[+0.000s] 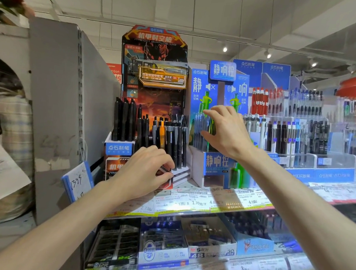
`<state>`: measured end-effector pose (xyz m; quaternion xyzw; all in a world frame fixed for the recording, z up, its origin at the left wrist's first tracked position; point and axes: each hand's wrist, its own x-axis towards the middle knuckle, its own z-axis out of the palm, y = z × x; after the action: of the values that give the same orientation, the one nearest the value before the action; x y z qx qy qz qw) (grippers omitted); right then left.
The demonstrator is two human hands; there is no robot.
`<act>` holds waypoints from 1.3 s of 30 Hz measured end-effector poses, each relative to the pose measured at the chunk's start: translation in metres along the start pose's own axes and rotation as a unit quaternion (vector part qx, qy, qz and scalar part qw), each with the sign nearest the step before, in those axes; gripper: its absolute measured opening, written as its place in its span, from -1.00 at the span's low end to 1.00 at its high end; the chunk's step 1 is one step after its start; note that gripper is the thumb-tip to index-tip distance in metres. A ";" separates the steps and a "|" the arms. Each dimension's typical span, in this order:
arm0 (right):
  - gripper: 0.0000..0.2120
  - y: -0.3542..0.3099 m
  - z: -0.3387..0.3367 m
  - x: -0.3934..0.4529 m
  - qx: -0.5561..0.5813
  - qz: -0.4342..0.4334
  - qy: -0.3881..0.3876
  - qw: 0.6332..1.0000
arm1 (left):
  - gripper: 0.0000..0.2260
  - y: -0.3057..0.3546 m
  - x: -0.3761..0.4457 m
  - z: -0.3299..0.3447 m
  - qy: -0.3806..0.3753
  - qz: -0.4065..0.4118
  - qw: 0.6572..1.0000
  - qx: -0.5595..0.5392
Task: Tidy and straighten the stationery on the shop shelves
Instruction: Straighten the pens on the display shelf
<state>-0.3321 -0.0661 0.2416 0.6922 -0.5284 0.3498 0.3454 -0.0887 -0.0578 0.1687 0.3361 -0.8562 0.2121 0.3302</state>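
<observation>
On the upper shelf stands a black-and-orange pen display [153, 75] with several dark pens [172, 138] upright in its stepped tray. My left hand [148, 168] grips the front lower corner of that display, fingers curled over its edge. Beside it on the right stands a blue-and-white pen display [217, 164] holding blue and green pens [202, 132]. My right hand [225, 129] is around those pens, thumb below and fingers curled over their tops.
More racks of red, blue and black pens [288, 129] fill the shelf to the right. Price labels [200, 203] line the shelf edge. Boxes of erasers and refills [208, 241] sit on the lower shelf. A grey end panel [56, 106] stands on the left.
</observation>
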 end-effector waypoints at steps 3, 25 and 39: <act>-0.44 0.001 -0.003 0.000 -0.006 -0.015 0.001 1.000 | -0.85 0.001 0.000 0.000 0.003 0.000 1.000 0.000; -0.44 0.006 -0.007 -0.004 -0.164 -0.113 0.000 0.980 | -0.85 0.000 -0.002 0.002 0.003 -0.002 1.000 0.010; -0.56 -0.021 -0.010 -0.051 0.024 -0.049 0.093 0.994 | -0.76 0.007 -0.024 0.000 0.110 0.000 0.994 -0.017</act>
<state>-0.3226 -0.0285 0.2012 0.6896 -0.4513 0.4078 0.3929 -0.0804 -0.0427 0.1509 0.3051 -0.8181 0.2337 0.4279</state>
